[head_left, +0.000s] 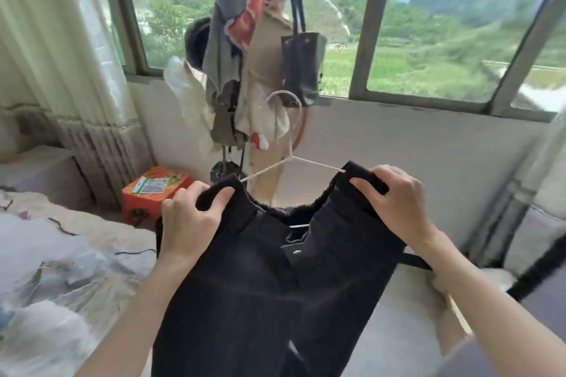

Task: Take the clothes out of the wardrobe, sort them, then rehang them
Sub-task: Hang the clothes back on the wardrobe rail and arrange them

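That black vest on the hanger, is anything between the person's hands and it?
No. The left hand and the right hand each already grip a shoulder of the black vest, which sits on the white hanger. The hanger's hook is free. The wardrobe is not in view.

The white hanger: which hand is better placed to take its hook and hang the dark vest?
Probably the left hand. The white hanger has its hook leaning toward that side. Both hands grip the dark vest shoulders; the right hand is slightly farther.
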Motion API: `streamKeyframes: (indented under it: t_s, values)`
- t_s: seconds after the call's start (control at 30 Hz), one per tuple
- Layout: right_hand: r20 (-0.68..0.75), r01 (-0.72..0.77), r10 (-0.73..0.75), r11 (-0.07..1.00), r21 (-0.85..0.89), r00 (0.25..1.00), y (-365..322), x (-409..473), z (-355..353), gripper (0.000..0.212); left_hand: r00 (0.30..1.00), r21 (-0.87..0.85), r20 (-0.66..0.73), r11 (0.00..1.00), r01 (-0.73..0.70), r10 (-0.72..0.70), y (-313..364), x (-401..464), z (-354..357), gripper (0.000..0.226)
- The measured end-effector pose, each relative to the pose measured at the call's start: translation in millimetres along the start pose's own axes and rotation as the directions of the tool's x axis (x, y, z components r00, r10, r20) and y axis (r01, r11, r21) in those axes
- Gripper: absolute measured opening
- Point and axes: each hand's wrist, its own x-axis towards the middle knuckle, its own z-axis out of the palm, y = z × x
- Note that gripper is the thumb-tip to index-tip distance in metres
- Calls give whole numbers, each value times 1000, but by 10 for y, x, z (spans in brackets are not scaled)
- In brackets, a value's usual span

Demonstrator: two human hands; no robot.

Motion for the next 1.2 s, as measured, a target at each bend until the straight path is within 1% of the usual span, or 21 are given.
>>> streamKeyframes:
  t_s: [0.07,0.1,0.17,0.2,0.27,0.3,0.37,0.43,0.5,0.57,0.63,0.73,0.8,0.87,0.93,0.97,1.0,1.07,1.13,1.17,1.2]
  values:
    - [-54,-51,45,993,-103,998,388,-122,-419,43,996,-30,66,998,-51,53,429,-24,386,38]
    - [-71,-92,82,984,-150,994,616,-205,-700,43,991,-66,109,995,-76,83,681,-57,637,36]
    - [-76,-137,125,971,-195,989,883,-316,-1042,41,979,-126,173,988,-86,107,957,-108,948,33]
    - [-82,-179,164,958,-223,983,1029,-398,-1279,41,968,-180,215,980,-90,128,1149,-168,1155,30]
    - [-75,-306,297,920,-245,952,1301,-560,-1746,41,939,-264,306,962,-72,155,1539,-321,1539,26]
    - [-55,-386,385,888,-252,921,1419,-653,-1967,41,924,-291,341,954,-74,175,1721,-408,1730,25]
    - [-11,-531,551,799,-283,834,1641,-871,-2344,42,886,-335,409,939,-77,219,2055,-598,2069,25]
    - [-27,-626,649,720,-301,760,1789,-1122,-2671,44,828,-374,493,924,-76,267,2348,-795,2368,29]
    - [-100,-691,701,650,-316,706,1902,-1414,-2940,46,767,-422,554,903,-76,323,2648,-994,2603,33]
    - [-216,-750,730,565,-343,649,1954,-1683,-3194,46,704,-473,595,877,-84,388,2946,-1179,2803,37]
    - [-322,-794,732,498,-349,600,1965,-1935,-3412,52,626,-519,633,850,-92,454,3203,-1379,2969,40]
    - [-453,-855,729,384,-349,513,1869,-2291,-3654,53,481,-562,707,825,-64,519,3494,-1702,3210,41]
    - [-524,-889,730,270,-370,440,1750,-2512,-3746,53,386,-574,736,815,-78,556,3659,-1935,3338,44]
    - [-587,-919,731,143,-368,348,1629,-2727,-3814,53,294,-605,737,788,-114,609,3815,-2193,3427,45]
    - [-632,-935,733,13,-355,251,1511,-2901,-3862,53,205,-636,731,758,-143,651,3949,-2444,3493,32]
    - [-650,-934,730,-46,-355,212,1458,-2983,-3876,51,150,-655,722,737,-164,675,4001,-2565,3532,26]
    - [-673,-933,719,-98,-347,174,1409,-3054,-3886,48,84,-678,709,710,-190,700,4046,-2675,3563,25]
    - [-716,-919,692,-221,-326,88,1329,-3173,-3894,47,-58,-733,668,643,-222,742,4131,-2864,3609,34]
    - [-712,-921,700,-311,-235,-55,1272,-3321,-3938,42,-182,-769,636,597,-229,750,4202,-3007,3626,42]
    - [-674,-926,722,-344,-158,-154,1259,-3407,-3964,39,-229,-788,615,573,-227,755,4233,-3069,3621,43]
    - [-620,-933,748,-352,-68,-237,1217,-3452,-3995,39,-268,-806,591,547,-225,761,4260,-3123,3613,44]
